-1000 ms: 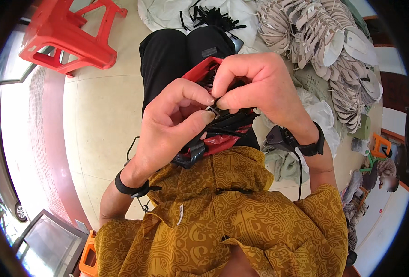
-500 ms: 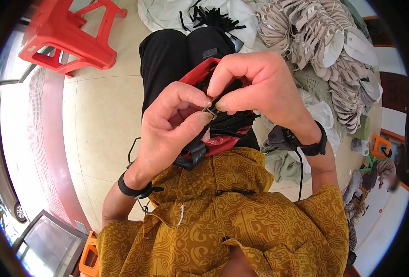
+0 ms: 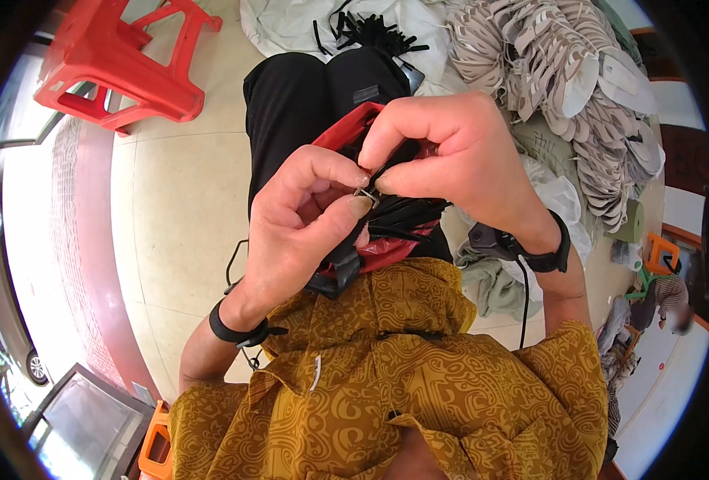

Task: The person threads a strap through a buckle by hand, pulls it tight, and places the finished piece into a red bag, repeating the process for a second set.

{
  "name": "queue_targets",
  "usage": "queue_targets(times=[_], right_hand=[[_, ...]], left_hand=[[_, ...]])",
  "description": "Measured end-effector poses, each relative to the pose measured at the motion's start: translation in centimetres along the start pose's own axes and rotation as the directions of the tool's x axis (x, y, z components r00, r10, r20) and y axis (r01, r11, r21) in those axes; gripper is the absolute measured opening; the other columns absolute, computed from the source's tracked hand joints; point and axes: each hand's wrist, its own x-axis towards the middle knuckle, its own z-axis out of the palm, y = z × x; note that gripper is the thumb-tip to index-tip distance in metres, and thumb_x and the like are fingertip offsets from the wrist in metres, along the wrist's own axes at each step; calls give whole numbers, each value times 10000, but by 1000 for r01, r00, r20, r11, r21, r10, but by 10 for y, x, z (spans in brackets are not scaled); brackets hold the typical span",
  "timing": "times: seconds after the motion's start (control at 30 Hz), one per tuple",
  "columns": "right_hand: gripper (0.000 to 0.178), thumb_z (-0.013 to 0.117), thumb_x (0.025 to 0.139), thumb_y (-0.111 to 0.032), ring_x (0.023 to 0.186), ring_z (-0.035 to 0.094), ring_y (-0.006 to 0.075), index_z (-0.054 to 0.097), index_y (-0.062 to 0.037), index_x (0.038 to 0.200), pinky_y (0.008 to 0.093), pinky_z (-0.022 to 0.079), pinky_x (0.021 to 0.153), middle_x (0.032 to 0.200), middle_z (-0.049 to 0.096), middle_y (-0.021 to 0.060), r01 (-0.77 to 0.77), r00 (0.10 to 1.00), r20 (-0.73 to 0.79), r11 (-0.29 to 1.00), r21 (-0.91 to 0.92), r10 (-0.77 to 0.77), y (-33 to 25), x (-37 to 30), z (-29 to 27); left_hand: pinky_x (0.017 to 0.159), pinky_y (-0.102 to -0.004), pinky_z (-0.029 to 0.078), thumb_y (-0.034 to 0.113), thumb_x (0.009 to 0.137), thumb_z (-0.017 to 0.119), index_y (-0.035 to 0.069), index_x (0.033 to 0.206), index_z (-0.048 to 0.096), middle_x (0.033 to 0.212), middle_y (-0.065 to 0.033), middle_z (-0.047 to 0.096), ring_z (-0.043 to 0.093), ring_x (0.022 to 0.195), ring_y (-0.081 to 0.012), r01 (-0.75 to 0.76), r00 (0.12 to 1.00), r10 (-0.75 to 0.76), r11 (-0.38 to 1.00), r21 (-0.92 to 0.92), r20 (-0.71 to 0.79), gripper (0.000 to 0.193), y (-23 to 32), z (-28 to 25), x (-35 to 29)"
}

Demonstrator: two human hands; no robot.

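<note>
Presently at your fingertips: one small metal buckle [image 3: 367,194], above the open red bag [image 3: 346,130] in your lap.
Left hand [image 3: 294,220]: yours, thumb and forefinger pinching the buckle, other fingers curled behind. Right hand [image 3: 462,148]: thumb and forefinger bent toward each other at a black strap [image 3: 377,174] beside the buckle; you cannot tell from this view whether both tips press it. Black strips [image 3: 406,218]: a loose heap in the bag, beneath your hands. Black trousers [image 3: 285,96]: yours, under the bag. Further black strips: a bunch on the white sack [image 3: 278,24] past your knees. Shoe pieces [image 3: 530,60]: grey-beige, piled to your right. Red stool [image 3: 114,60]: on the floor to your left.
</note>
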Motion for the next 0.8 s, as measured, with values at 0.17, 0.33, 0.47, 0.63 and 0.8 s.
queue_targets(times=[0.17, 0.33, 0.47, 0.63, 0.8], right_hand=[[134, 565, 568, -34, 503, 545, 150, 606, -46, 696, 239, 406, 468, 581, 572, 72, 29, 999, -14, 993, -118, -31, -4, 1, 1], [112, 582, 592, 31, 525, 503, 55, 584, -30, 687, 178, 377, 465, 619, 573, 6, 114, 993, 3, 967, -226, -117, -5, -1, 2], [138, 592, 576, 37, 501, 521, 132, 584, -46, 686, 208, 392, 446, 615, 555, 27, 318, 938, -5, 864, -390, -347, -2, 0, 6], [168, 604, 560, 41, 505, 536, 166, 587, -55, 696, 235, 409, 437, 616, 551, 35, 385, 877, -21, 729, -566, -479, -10, -5, 12], [174, 607, 566, 45, 545, 567, 151, 593, -41, 717, 221, 431, 469, 647, 576, 40, 336, 915, -41, 818, -467, -400, -17, -8, 5]], left_hand=[[568, -204, 450, -64, 792, 486, -14, 932, 453, 817, -71, 534, 547, 638, -97, -9, 1000, 9, 1000, 20, 8, 152, 2, 0, -3], [579, -206, 460, -72, 794, 481, -22, 925, 452, 803, -73, 547, 561, 649, -102, -46, 998, 51, 987, 153, -29, 144, 2, 2, -4], [589, -203, 472, -78, 789, 487, -24, 915, 460, 789, -79, 563, 577, 666, -103, -103, 991, 124, 954, 281, -57, 139, 2, 4, -5], [589, -203, 481, -85, 777, 498, -26, 902, 469, 789, -86, 575, 590, 674, -108, -196, 970, 239, 882, 429, -47, 141, 4, 7, -4], [599, -209, 488, -93, 767, 505, -29, 895, 474, 825, -95, 576, 602, 692, -127, -334, 930, 367, 818, 468, 23, 146, 2, 7, -8]])
